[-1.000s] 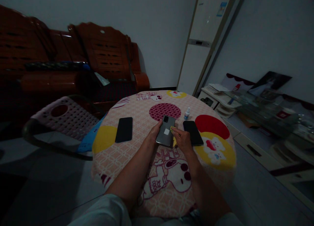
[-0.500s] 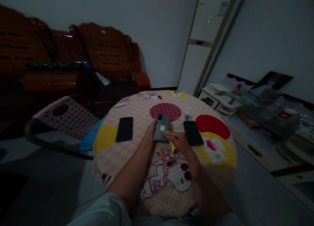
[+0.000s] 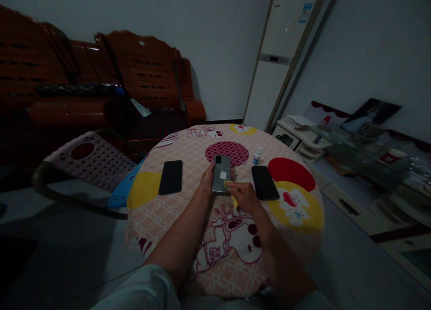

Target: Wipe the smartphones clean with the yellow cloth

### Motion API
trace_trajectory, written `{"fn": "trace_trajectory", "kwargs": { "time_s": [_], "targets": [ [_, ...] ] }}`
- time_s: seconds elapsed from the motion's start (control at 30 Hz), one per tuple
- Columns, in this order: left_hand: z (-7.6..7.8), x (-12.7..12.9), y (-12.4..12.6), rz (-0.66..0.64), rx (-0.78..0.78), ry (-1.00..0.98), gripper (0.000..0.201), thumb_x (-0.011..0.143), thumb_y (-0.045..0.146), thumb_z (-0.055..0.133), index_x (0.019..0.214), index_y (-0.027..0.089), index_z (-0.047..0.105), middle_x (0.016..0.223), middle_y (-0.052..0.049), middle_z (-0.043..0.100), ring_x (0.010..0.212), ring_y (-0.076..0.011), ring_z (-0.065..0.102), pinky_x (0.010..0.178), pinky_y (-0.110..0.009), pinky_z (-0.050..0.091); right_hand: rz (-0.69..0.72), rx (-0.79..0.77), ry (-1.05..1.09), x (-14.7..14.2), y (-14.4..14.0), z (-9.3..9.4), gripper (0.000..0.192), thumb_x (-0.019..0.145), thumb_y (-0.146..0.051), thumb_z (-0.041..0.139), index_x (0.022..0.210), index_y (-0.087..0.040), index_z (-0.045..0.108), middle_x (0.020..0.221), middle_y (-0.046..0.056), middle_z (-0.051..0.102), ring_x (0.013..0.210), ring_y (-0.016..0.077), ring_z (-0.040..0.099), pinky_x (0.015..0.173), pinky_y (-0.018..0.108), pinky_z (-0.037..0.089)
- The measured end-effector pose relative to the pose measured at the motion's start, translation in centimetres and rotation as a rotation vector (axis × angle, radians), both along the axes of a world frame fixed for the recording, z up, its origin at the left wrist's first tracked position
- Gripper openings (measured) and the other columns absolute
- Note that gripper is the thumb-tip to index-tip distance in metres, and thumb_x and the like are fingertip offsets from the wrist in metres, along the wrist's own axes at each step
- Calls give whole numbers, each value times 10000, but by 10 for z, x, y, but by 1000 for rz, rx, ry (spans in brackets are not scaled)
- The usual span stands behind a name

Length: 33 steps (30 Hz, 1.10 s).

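Note:
My left hand [image 3: 206, 183] grips a grey phone [image 3: 221, 172] by its left edge, back side up, with a small white sticker on it. My right hand [image 3: 243, 197] holds a small yellow cloth [image 3: 230, 186] pressed against the phone's lower right corner. Both hands are over the middle of a round table [image 3: 158, 220] covered with a cartoon-print cloth. A black phone [image 3: 170, 177] lies flat to the left, another black phone [image 3: 264, 182] to the right. A small white bottle with a blue cap [image 3: 257, 156] stands just behind the right phone.
A pink perforated plastic chair [image 3: 89, 161] stands at the table's left. Dark wooden sofas [image 3: 101, 85] line the back wall. A tall white air conditioner [image 3: 283, 54] fills the corner. A low glass-topped unit with clutter [image 3: 363, 152] runs along the right wall.
The grey phone has shifted left and further from me and now lies flatter. My right hand with the yellow cloth has moved down from the phone's right side to its lower corner.

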<state>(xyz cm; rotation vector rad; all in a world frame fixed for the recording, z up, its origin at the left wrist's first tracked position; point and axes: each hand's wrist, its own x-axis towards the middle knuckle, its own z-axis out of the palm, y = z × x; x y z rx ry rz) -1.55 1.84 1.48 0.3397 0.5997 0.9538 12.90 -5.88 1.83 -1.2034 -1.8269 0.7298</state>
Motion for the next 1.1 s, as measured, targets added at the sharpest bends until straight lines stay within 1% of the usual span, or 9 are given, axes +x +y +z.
{"fn": "trace_trajectory", "kwargs": {
  "time_s": [0.17, 0.3, 0.47, 0.57, 0.67, 0.8, 0.9, 0.97, 1.1],
  "targets": [
    [-3, 13, -2, 47, -13, 13, 607, 915, 543, 330, 1076, 44, 637, 768, -163, 706, 625, -229, 680, 586, -324, 546, 24, 16, -37, -15, -4, -3, 284, 841, -213, 556, 1087, -237, 695, 1116, 30, 687, 1053, 210, 649, 927, 349, 519],
    [-4, 21, -5, 79, -13, 28, 565, 911, 522, 369, 1062, 53, 647, 756, -150, 706, 653, -227, 686, 617, -319, 549, -23, 61, -63, -21, -5, -6, 300, 845, -205, 543, 1105, -237, 689, 1117, 35, 687, 1059, 216, 646, 919, 337, 523],
    [-3, 11, -1, 50, 20, -22, 617, 915, 547, 308, 1028, 41, 643, 758, -165, 700, 636, -234, 680, 593, -335, 547, -82, 48, -75, -9, 0, -6, 290, 843, -213, 538, 1082, -238, 700, 1080, 39, 702, 993, 223, 676, 875, 330, 537],
    [-1, 3, 2, 94, 52, -39, 608, 915, 548, 299, 982, 50, 642, 766, -165, 699, 640, -242, 679, 592, -348, 547, -141, 27, -72, -1, 4, -6, 284, 829, -221, 551, 1066, -232, 708, 1072, 46, 703, 985, 239, 678, 857, 342, 545],
    [1, 1, 3, 147, 41, -62, 591, 918, 539, 295, 984, 61, 637, 771, -156, 700, 650, -245, 680, 604, -358, 548, -161, 26, -45, -1, 4, -7, 291, 833, -219, 547, 1078, -209, 704, 1098, 61, 690, 1028, 241, 660, 889, 341, 532],
    [-1, 5, 2, 157, 19, -69, 601, 914, 556, 302, 993, 63, 637, 746, -143, 696, 630, -228, 675, 598, -338, 546, -130, 59, -31, -15, -1, -11, 291, 842, -218, 554, 1097, -217, 694, 1112, 60, 687, 1042, 227, 653, 905, 330, 525],
    [-5, 10, 2, 177, -18, -49, 593, 903, 563, 337, 1003, 63, 641, 725, -133, 693, 622, -219, 673, 602, -326, 545, -49, 84, 5, -28, -4, -15, 292, 853, -219, 552, 1112, -216, 685, 1127, 53, 684, 1059, 212, 646, 945, 334, 505],
    [-7, 12, 2, 191, -35, -31, 592, 889, 569, 369, 1003, 58, 645, 715, -132, 690, 631, -222, 673, 617, -329, 547, -26, 95, 9, -34, -6, -17, 293, 855, -217, 554, 1118, -221, 683, 1125, 46, 687, 1055, 208, 648, 946, 329, 505],
    [-7, 9, 4, 192, -8, -40, 608, 893, 581, 334, 985, 66, 645, 733, -136, 691, 640, -226, 672, 618, -342, 547, -75, 94, -13, -29, -4, -15, 292, 856, -214, 548, 1113, -228, 686, 1107, 45, 695, 1030, 212, 661, 908, 319, 523]
  ]
}}
